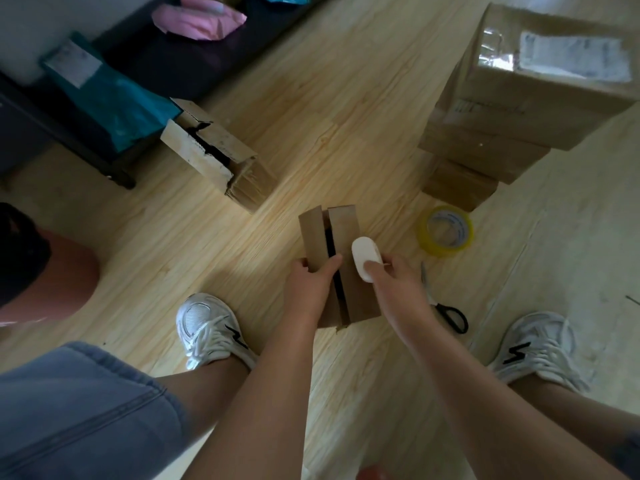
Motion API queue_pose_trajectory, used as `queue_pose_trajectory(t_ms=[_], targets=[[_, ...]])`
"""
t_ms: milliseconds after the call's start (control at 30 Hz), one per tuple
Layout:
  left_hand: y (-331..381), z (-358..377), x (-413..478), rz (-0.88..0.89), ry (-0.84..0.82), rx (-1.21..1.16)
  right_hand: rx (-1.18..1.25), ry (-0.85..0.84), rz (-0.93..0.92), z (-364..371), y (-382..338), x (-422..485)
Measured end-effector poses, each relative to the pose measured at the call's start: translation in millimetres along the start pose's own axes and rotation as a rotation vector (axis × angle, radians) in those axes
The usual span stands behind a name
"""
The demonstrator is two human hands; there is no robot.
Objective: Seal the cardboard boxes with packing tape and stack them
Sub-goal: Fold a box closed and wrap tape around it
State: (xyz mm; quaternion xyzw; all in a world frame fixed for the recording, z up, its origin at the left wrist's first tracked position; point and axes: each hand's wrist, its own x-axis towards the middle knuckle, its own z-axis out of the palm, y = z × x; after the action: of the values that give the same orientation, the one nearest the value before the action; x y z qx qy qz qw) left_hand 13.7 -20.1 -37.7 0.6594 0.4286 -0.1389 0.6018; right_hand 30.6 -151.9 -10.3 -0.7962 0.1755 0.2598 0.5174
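While the small box [343,230] is sitting on the floor [311,116] with bare boards ahead, I'm seeing left fingers [332,263] gripping its left flap, right fingers [373,268] holding a white oval object [362,254]; scissors [450,315], tape roll [445,232] crowding right.

Dim room, bright patch on the floor [329,109], soft blur, edges warped.

Light wood plank floor [311,98]. Small box [341,230] with open flaps stands in the middle, tape roll [440,251] just to its right, scissors [450,315] nearer the camera. Torn box [242,178] off to the left, stack of boxes [485,147] far right. Two white sneakers [207,327] planted either side.
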Motion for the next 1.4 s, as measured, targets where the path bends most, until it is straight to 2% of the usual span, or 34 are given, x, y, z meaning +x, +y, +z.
queue_pose_trajectory(t_ms=[133,300,433,567,667,767,867,1033,1200,1400], targets=[[0.1,-3.9,-1.6,0.044,0.019,0.071,-0.105,0.015,-0.036,1.8,-0.9,-0.1],[6.8,-10.8,0.1,0.037,0.073,0.226,-0.067,-0.034,-0.066,11.2,-2.8,-2.4],[3.7,-21.7,4.2,0.083,0.146,0.183,-0.008,-0.040,-0.059,10.7,-3.8,-0.6],[-1.0,-25.6,7.4,0.106,0.153,0.190,-0.245,-0.025,-0.162,24.2,-8.5,7.1],[-4.6,-24.6,8.9,0.118,0.139,0.166,-0.611,0.035,-0.250,38.7,-14.7,13.0],[-6.9,-26.1,9.8,0.131,0.138,0.156,-0.982,0.063,-0.474,51.3,-22.5,12.8],[-6.0,-28.3,9.9,0.142,0.147,0.141,-1.221,0.053,-0.633,58.5,-26.1,14.7],[-4.4,-29.5,12.9,0.157,0.160,0.128,-1.424,0.034,-0.723,62.5,-26.2,27.7],[-5.5,-22.3,11.0,0.198,0.164,0.147,-1.570,-0.006,-0.595,68.4,-27.4,38.1],[-6.4,-24.9,14.1,0.195,0.145,0.129,-1.643,-0.010,-0.581,77.7,-31.2,47.4]])
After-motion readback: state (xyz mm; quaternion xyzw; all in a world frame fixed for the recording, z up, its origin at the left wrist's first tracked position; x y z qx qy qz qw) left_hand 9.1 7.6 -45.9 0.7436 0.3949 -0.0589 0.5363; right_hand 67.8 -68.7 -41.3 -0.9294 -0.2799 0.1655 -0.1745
